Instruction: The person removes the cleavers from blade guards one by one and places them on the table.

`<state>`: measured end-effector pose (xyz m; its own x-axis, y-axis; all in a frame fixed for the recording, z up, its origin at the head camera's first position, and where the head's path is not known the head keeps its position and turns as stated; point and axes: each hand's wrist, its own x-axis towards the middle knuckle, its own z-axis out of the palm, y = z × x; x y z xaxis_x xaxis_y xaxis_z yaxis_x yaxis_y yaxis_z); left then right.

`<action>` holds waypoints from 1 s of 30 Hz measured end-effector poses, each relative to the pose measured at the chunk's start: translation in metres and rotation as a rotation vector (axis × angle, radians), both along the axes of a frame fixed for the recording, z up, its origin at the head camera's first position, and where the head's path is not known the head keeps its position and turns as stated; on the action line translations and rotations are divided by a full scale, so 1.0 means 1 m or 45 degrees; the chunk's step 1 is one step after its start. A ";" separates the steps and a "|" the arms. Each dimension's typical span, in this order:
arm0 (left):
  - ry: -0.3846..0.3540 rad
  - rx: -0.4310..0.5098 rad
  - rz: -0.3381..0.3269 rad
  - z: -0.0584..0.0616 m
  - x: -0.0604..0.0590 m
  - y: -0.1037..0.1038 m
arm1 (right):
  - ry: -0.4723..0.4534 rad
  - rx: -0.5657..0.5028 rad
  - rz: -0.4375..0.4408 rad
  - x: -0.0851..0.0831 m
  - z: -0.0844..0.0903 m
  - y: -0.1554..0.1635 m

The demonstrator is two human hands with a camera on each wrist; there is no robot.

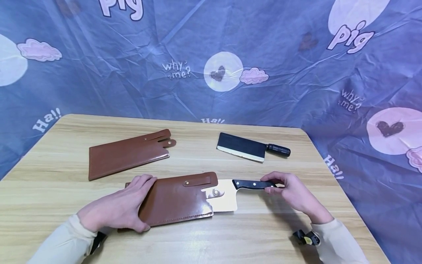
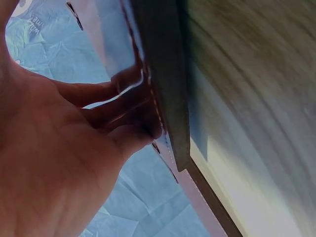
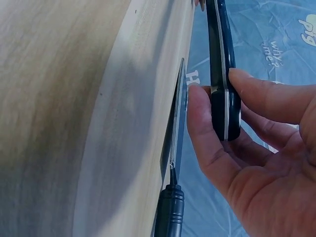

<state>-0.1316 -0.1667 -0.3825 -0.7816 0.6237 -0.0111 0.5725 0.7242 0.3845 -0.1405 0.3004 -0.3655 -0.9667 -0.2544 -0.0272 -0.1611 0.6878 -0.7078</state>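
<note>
Pale wood-grain surface [image 1: 230, 238], backed by a blue printed cloth [image 1: 280, 55].

Brown leather knife sheath [image 1: 178, 200] lies flat at the near middle of the surface; the left hand [image 1: 117, 209] holds its closed end, grip curled round the edge.

Cleaver with a black riveted handle [image 1: 254, 184] sits partly inside this sheath, pale blade heel exposed. The right hand [image 1: 296, 194] pinches the handle end, grip clamped on it.

Second brown leather sheath [image 1: 128, 154] lies far left.

Dark-bladed cleaver [image 1: 244, 146] lies far right.
</note>
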 end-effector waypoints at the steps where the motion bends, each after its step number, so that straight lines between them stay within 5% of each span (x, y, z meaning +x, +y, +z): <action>1: 0.001 0.001 0.000 0.000 0.000 0.000 | -0.001 -0.002 -0.002 0.000 0.000 0.000; 30: 0.039 0.054 -0.032 -0.005 -0.004 -0.005 | 0.025 0.081 -0.032 0.003 -0.001 0.008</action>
<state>-0.1358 -0.1715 -0.3872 -0.7651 0.6427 0.0394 0.6022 0.6926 0.3971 -0.1374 0.3084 -0.3661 -0.9734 -0.2280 -0.0235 -0.1563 0.7352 -0.6596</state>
